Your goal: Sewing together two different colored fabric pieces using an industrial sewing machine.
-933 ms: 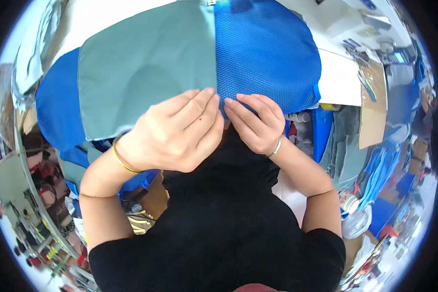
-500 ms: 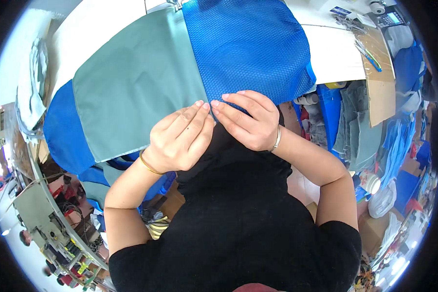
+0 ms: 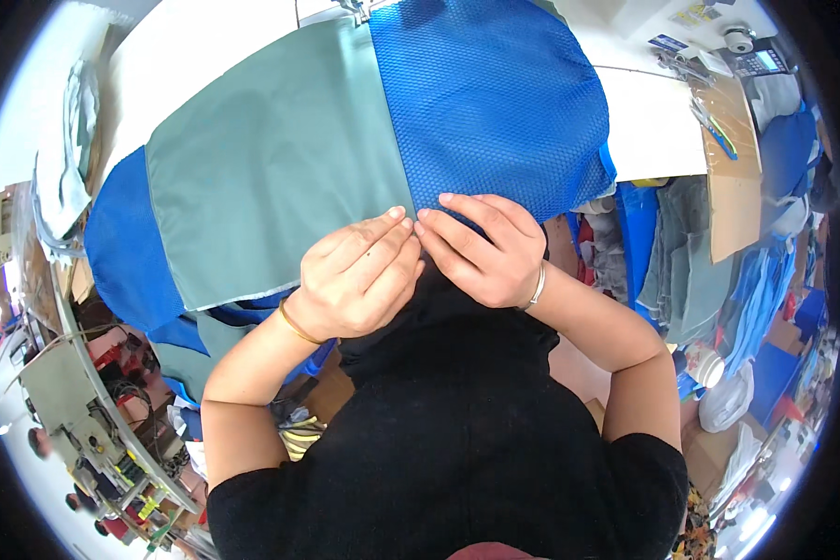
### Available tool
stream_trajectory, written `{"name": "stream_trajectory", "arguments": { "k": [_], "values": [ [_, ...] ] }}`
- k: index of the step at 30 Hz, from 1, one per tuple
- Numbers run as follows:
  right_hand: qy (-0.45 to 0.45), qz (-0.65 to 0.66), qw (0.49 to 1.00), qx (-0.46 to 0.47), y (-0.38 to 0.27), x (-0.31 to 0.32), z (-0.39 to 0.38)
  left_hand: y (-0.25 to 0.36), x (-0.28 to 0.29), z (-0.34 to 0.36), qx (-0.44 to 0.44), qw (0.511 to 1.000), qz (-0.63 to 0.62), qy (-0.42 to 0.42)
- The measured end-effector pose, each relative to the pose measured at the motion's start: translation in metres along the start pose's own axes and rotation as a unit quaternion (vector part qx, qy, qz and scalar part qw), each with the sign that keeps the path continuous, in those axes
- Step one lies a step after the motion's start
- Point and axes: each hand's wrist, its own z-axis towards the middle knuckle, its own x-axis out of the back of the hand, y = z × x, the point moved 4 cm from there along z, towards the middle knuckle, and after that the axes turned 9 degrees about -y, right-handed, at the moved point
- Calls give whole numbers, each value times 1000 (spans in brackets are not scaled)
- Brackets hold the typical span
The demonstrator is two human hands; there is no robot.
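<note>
Two bare hands are working right in front of me, and both of them are on the same big fabric piece (image 3: 252, 187). It's lying across the white table (image 3: 658, 126), with its near edge reaching back toward the person's black shirt (image 3: 457, 420). Colour-wise it's a wide grey-green panel in the middle, a honeycomb-textured blue panel (image 3: 495, 103) on the right and a smaller blue panel (image 3: 133, 238) on the left.

The left hand (image 3: 357, 280) has its fingers bunched together, pinching the near edge right by the seam (image 3: 392, 131) where grey-green meets textured blue. The right hand (image 3: 485, 250) is pinching just beside it, on the blue side, fingertips almost meeting the left ones. Can't see either thumb from here, they're tucked underneath. Gold bangle (image 3: 301, 324) on the left wrist, silver one (image 3: 536, 286) on the right, if anyone's curious.

At the far end of that seam a small metal fitting (image 3: 357, 11) sits right up against the cloth. Off to the right there's a sheet of cardboard (image 3: 735, 210) with a blue-and-green-handled tool (image 3: 717, 133) on it, and grey cloth pieces (image 3: 691, 266) hang nearer, next to a blue bin (image 3: 635, 233).
</note>
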Motion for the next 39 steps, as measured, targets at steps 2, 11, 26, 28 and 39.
{"name": "stream_trajectory", "arguments": {
  "k": [2, 11, 26, 28, 39],
  "values": [
    [-5, -7, 1000, 8, -2, 1, 2, 1, 3, 2, 0, 1000, -7, 11],
    [-52, 20, 997, 47, -5, 6, 16, -36, 10, 38, 104, 992, 56, -44],
    [-100, 48, 993, 50, -1, 9, 21, -48, -5, 28, 145, 981, 55, -120],
    [-111, 57, 991, 48, 0, 9, 23, -49, -5, 29, 143, 980, 58, -123],
    [-147, 102, 983, 32, 7, 10, 32, -52, -4, 32, 140, 982, 36, -123]
  ]
}}
